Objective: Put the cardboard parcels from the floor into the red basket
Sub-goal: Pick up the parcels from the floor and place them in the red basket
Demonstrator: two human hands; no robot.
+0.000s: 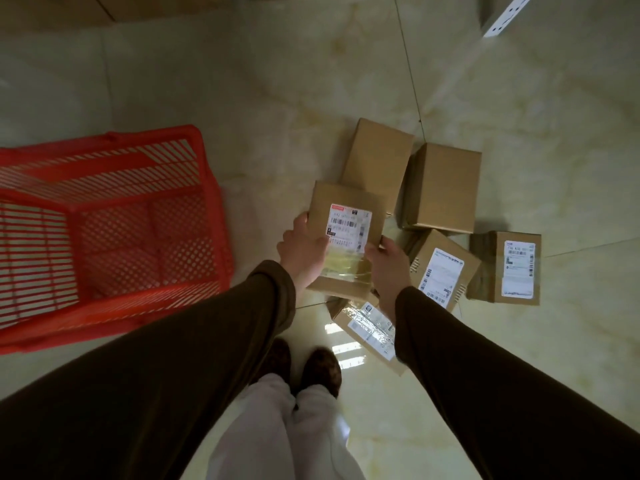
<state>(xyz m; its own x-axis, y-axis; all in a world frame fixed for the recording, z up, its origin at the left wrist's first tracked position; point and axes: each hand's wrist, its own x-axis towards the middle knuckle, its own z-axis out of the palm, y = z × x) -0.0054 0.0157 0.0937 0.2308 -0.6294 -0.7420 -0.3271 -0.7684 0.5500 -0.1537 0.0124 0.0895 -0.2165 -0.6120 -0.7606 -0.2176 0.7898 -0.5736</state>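
Observation:
Both hands hold one labelled cardboard parcel (346, 216) above the floor: my left hand (302, 251) grips its left edge and my right hand (387, 265) its lower right edge. Clear tape crosses its near end. Several more parcels lie on the floor under and beyond it: two plain ones (379, 157) (443, 188), two labelled ones (441, 268) (512, 268), and a taped one (367, 327) partly hidden by my right sleeve. The red basket (207, 188) stands to the left with nothing visible inside it.
The floor is glossy pale tile. My shoes (318, 368) and light trousers (284, 431) are at bottom centre, just near the taped parcel. A white perforated metal strip (502, 19) runs across the top right corner. Brown surfaces edge the top left.

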